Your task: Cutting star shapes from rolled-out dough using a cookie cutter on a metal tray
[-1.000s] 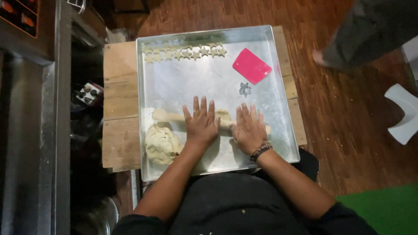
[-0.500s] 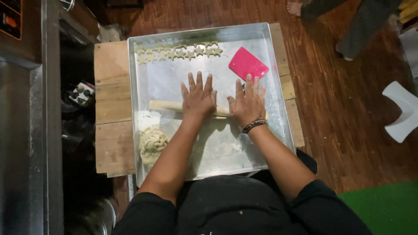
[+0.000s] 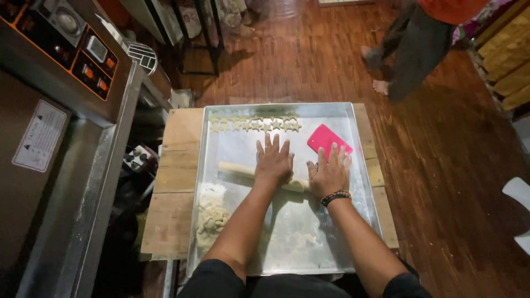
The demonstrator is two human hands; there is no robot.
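Observation:
Both my hands press flat on a long roll of pale dough (image 3: 237, 170) that lies across the middle of a large metal tray (image 3: 353, 165). My left hand (image 3: 273, 161) covers the roll's middle, fingers spread. My right hand (image 3: 329, 175), with a beaded bracelet at the wrist, rests on the roll's right end. A lump of crumbly dough (image 3: 211, 217) sits at the tray's near left. A row of star-shaped dough pieces (image 3: 254, 125) lines the far edge. A pink flat scraper (image 3: 326, 139) lies just beyond my right hand.
The tray rests on a low wooden board table (image 3: 174, 182) over a dark wood floor. A steel oven with an orange-edged control panel (image 3: 72, 49) stands at the left. Another person's legs and bare feet (image 3: 397, 60) are at the far right. A white chair edge (image 3: 519, 193) shows at right.
Both hands have slid away from me across the tray, rolling the dough roll toward the far edge. The view has tilted up, and the other person has stepped farther off.

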